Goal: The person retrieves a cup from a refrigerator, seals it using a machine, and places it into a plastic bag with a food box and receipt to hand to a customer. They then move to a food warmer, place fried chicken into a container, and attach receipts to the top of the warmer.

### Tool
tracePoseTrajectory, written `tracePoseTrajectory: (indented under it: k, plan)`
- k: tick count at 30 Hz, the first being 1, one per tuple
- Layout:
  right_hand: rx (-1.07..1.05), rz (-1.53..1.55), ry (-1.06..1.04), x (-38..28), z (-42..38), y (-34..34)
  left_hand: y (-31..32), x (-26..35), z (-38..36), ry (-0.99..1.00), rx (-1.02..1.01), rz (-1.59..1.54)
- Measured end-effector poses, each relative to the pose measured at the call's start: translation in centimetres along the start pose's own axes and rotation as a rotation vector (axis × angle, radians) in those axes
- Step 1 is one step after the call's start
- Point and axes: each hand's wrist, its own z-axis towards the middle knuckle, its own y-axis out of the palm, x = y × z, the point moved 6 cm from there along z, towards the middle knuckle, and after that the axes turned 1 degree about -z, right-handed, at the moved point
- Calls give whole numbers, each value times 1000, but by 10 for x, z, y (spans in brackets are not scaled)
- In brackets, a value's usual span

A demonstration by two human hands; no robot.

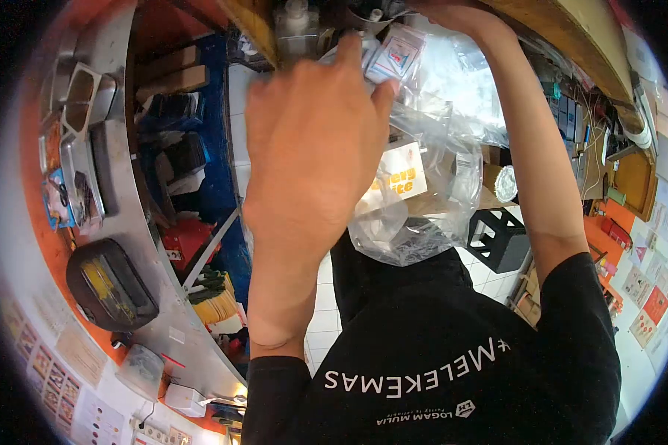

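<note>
My left hand (312, 141) is large and slightly blurred in the middle, back of the hand up. Its index finger and thumb are apart, with nothing visible between them, beside a small packet with a blue and red print (398, 55). At the top edge my right hand (449, 13) is partly cut off, its fingers hidden, over clear plastic (460, 67). Below the packet, a white box with yellow lettering (404, 174) is partly covered by a clear plastic bag (456, 178) and my left hand.
A clear bottle (297, 26) stands at the top. A steel counter (152, 245) runs along the left, with metal trays (85, 96) and a dark oval container (111, 285) beyond it. A black crate (497, 241) is below on the right. Wooden shelf edges (571, 44) frame the upper right.
</note>
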Motion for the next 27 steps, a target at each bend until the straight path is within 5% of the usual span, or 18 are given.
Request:
tracePoseTrajectory:
  k: [2, 4, 8, 12, 14, 17, 21, 24, 26, 27]
  plan:
    - [-70, 82, 6, -4, 2, 7, -12, 15, 13, 54, 135, 137]
    - [278, 35, -81, -13, 0, 1, -8, 27, 28, 55, 143, 141]
    - [405, 54, -95, -7, -6, 15, 17, 28, 78, 297, 355, -105]
    - [363, 69, 25, -5, -30, 6, 39, 22, 98, 331, 338, -272]
    - [371, 107, 126, -11, -48, -10, 44, 18, 97, 174, 192, -251]
    - [462, 515, 161, -31, -89, -39, 27, 20, 43, 330, 300, -153]
    - [521, 980, 476, -30, -191, -47, 33, 18, -52, 36, -17, 52]
    - [570, 1094, 642, -25, -245, -95, 36, 1, -95, -60, 71, -85]
    - [256, 1357, 453, -47, -236, -110, 52, -20, -123, -526, -342, -336]
    - [54, 1296, 285, -67, -227, -108, 58, -31, -132, -514, -339, -324]
